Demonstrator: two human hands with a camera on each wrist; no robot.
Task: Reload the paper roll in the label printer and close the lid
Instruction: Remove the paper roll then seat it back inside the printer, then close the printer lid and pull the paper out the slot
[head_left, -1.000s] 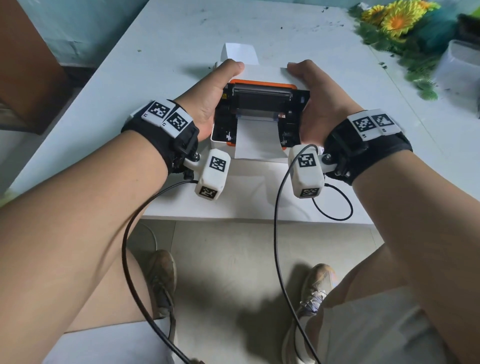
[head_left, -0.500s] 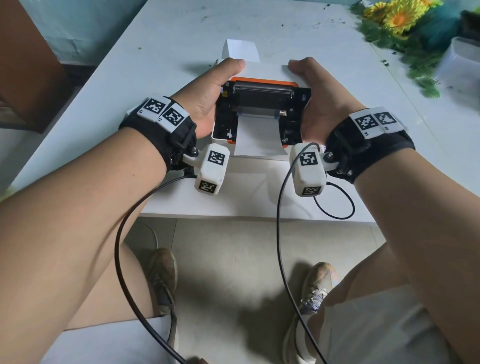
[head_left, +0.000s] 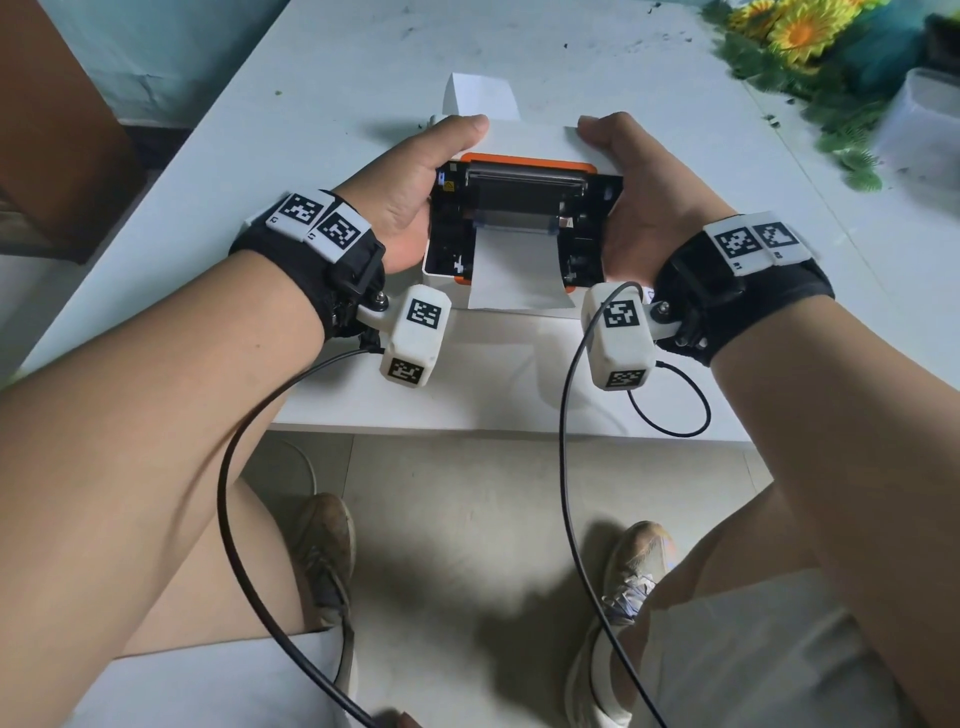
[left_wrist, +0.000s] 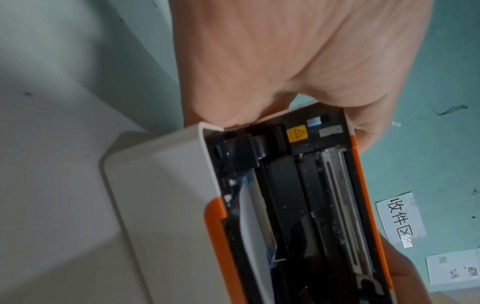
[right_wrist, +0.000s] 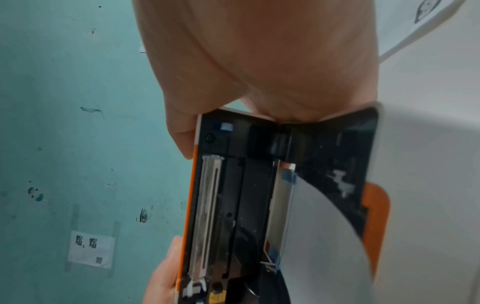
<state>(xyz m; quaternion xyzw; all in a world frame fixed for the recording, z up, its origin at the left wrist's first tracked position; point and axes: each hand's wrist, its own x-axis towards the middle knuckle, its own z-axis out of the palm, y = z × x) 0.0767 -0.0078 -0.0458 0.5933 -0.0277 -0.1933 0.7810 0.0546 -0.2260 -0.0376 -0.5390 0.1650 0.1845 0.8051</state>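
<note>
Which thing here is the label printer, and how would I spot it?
Look at the white table, near its front edge, between the left hand and right hand. The label printer is the white box with orange trim, its lid open and white paper hanging out.

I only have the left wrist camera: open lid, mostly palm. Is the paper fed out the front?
Observer: Yes. The head view shows the paper strip running out of the label printer and hanging over its front edge.
Operator: Where is the right hand?
Observer: The right hand grips the right edge of the lid, opposite the left hand, thumb on top.
Operator: Anything caught in the gap?
Observer: The right wrist view shows only the strip curving out between lid and body.
</note>
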